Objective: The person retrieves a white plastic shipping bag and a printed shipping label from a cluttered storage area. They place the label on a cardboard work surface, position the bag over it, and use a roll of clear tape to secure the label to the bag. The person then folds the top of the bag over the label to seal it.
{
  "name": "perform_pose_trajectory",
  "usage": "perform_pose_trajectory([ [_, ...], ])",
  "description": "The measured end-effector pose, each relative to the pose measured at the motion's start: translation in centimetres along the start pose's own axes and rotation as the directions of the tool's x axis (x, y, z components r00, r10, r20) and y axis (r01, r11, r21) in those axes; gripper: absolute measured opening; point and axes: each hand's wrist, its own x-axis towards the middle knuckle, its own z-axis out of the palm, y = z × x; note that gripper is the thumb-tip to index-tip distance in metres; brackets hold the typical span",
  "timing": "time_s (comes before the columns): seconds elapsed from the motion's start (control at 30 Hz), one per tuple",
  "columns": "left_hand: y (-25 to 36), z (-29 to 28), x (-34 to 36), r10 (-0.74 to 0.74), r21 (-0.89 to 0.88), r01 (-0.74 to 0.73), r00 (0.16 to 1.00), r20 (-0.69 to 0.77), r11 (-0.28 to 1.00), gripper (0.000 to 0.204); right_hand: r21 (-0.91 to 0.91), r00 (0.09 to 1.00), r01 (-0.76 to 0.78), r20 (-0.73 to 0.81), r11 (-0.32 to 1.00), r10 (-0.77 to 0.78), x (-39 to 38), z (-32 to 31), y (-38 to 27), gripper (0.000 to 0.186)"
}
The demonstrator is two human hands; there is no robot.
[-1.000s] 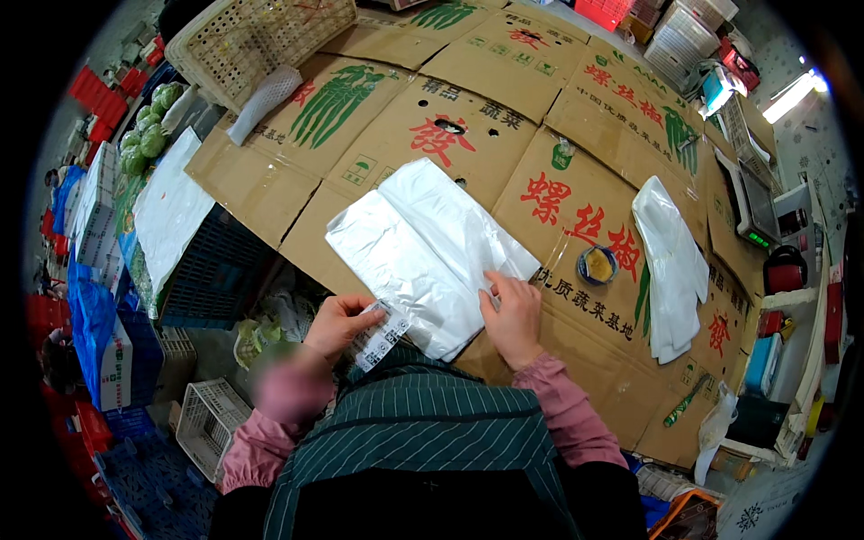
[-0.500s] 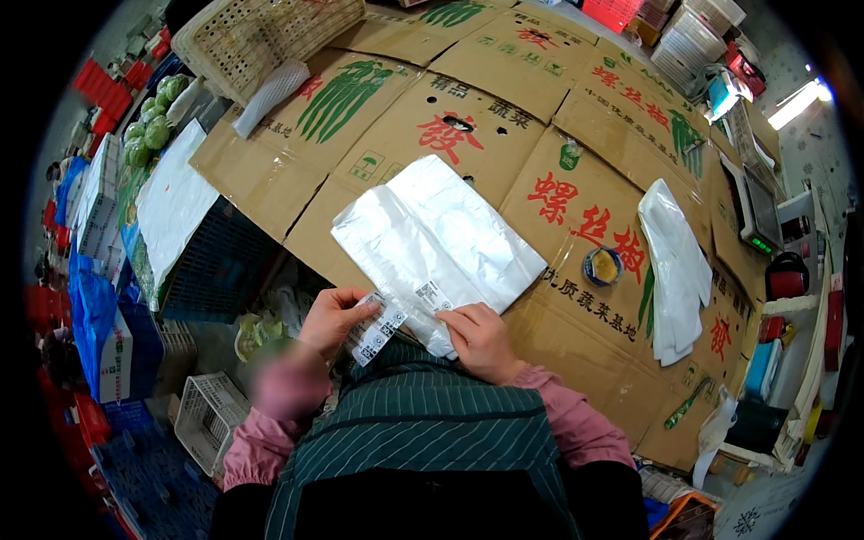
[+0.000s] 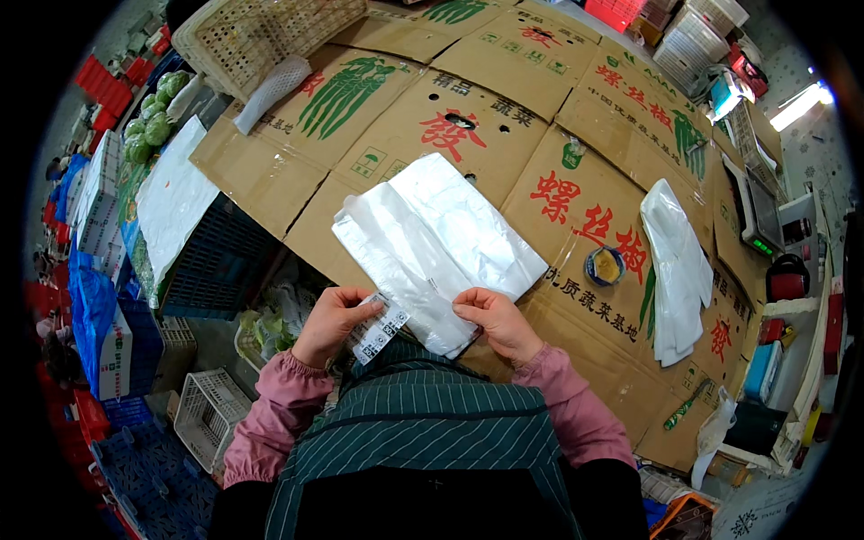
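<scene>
A stack of thin white plastic bags (image 3: 468,234) lies at the near edge of the cardboard-covered table, its upper layers creased. My left hand (image 3: 335,319) pinches a strip of printed white labels (image 3: 380,329), which hangs over the stack's near-left corner. At the stack's near-right side is my right hand (image 3: 497,322), thumb and forefinger closed on the edge of a plastic bag. Its other fingers curl beneath and are partly hidden.
Flattened cardboard (image 3: 576,360) covers the table. To the right lie another bundle of white bags (image 3: 670,270), a small round container (image 3: 604,266), a green-handled knife (image 3: 686,405) and a scale (image 3: 754,211). A cream plastic basket (image 3: 261,40) stands far left.
My right hand has shifted slightly right, and the bag's near edge has spread with it. The label seen beside its fingertips no longer shows there. My left hand keeps the label strip.
</scene>
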Motion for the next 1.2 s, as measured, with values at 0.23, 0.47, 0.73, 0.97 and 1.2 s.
perform_pose_trajectory([
  [0.23,-0.1,-0.1,0.4,-0.021,0.028,0.02,1.0,0.016,0.999,0.012,0.179,0.982,0.123,-0.16,0.976,-0.095,-0.3,-3.1,-2.0,0.014],
  [0.47,-1.8,0.3,2.6,-0.157,0.193,0.158,0.987,-0.022,0.968,0.016,-0.597,0.411,0.433,-0.536,0.676,-0.737,-2.3,-7.5,-8.4,0.008],
  [0.73,-3.4,3.8,8.2,-0.073,0.476,0.034,0.995,0.063,0.879,0.028,-0.755,0.749,0.493,0.115,0.432,-0.653,-1.7,1.5,-1.8,0.013],
  [0.97,-3.2,4.2,6.2,0.085,0.711,0.048,0.985,-0.151,0.702,0.046,-0.91,0.737,0.384,0.201,0.156,-0.645,-0.2,2.1,1.2,0.018],
  [1.2,-6.0,-0.7,5.7,-0.119,0.728,-0.078,0.969,0.215,0.681,0.048,-0.928,0.714,0.371,0.306,-0.031,-0.63,1.0,1.0,3.4,0.029],
])
